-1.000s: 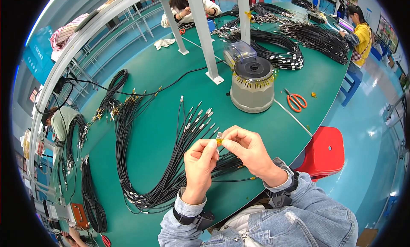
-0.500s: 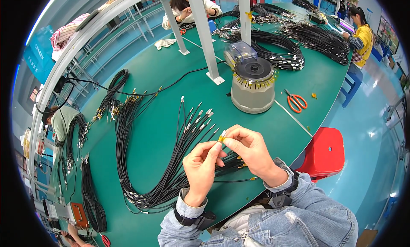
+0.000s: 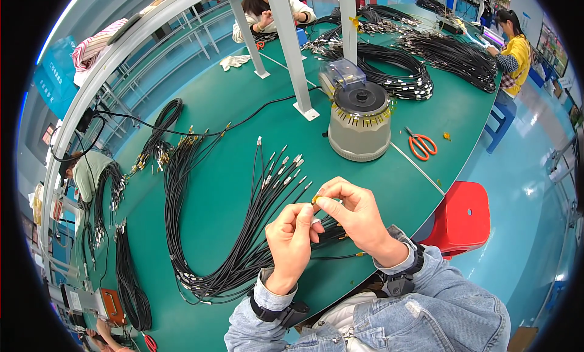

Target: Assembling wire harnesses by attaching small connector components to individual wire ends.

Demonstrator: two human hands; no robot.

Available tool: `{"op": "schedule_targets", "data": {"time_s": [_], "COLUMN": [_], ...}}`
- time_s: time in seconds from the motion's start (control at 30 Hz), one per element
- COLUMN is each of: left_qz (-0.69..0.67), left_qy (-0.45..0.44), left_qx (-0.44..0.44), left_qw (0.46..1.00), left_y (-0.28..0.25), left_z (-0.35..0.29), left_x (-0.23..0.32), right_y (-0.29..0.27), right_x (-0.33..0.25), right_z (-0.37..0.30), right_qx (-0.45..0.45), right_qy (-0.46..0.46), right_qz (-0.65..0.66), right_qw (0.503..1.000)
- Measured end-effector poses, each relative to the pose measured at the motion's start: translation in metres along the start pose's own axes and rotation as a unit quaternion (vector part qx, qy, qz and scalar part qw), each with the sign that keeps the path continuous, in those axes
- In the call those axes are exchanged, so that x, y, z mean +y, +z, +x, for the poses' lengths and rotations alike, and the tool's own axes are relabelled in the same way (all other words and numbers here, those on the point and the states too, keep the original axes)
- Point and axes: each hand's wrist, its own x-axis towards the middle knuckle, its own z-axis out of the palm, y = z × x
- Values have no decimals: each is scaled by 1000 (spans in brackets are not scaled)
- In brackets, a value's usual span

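Note:
Above the near part of the green table, my left hand (image 3: 289, 239) and my right hand (image 3: 354, 213) meet in a pinch. Between their fingertips is a small cable end wrapped in yellow tape (image 3: 316, 199); the fingers cover much of it. A small white piece (image 3: 316, 222) shows beside the curled fingers of my left hand. Under and beyond the hands lies a U-shaped bundle of black cables (image 3: 174, 212), its silver-tipped ends fanned out. Farther off stands a round grey tape dispenser (image 3: 360, 133) with yellow strips around its top.
Orange-handled scissors (image 3: 422, 146) lie right of the dispenser. Grey metal posts (image 3: 294, 54) rise from the table (image 3: 243, 145). More cable coils (image 3: 395, 72) lie at the far side. A red stool (image 3: 465, 215) stands at the right edge. Other people work around the table.
My left hand has shifted slightly right and its fingers have turned. The pale tip that stuck up between my fingers no longer shows there; a white piece appears lower, by my left fingers.

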Motion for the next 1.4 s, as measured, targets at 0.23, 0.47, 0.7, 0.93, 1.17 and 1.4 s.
{"op": "schedule_targets", "data": {"time_s": [0.23, 0.47, 0.7, 0.93, 1.17, 1.4], "left_qz": [4, 5, 3, -94, -59, -81], "left_qy": [-14, 0, -48, -130, -114, -100], "left_qx": [-15, -59, -121, -203, -180, -194], "left_qw": [1000, 998, 991, 966, 975, 972], "left_y": [0, -3, -8, -19, -14, -18], "left_z": [-1, 2, 2, 9, 10, 12], "left_x": [3, 1, 8, 10, 12, 1], "right_y": [-1, 0, -2, -9, -11, -15], "right_x": [3, -1, -8, 3, 4, 2], "right_z": [0, 1, 3, 5, 7, 10], "right_qx": [-3, -7, -32, -115, -91, -78], "right_qy": [-3, -4, 51, 124, 119, 149], "right_qz": [6, 30, 119, 255, 260, 244], "right_qw": [1000, 1000, 991, 952, 954, 955]}}
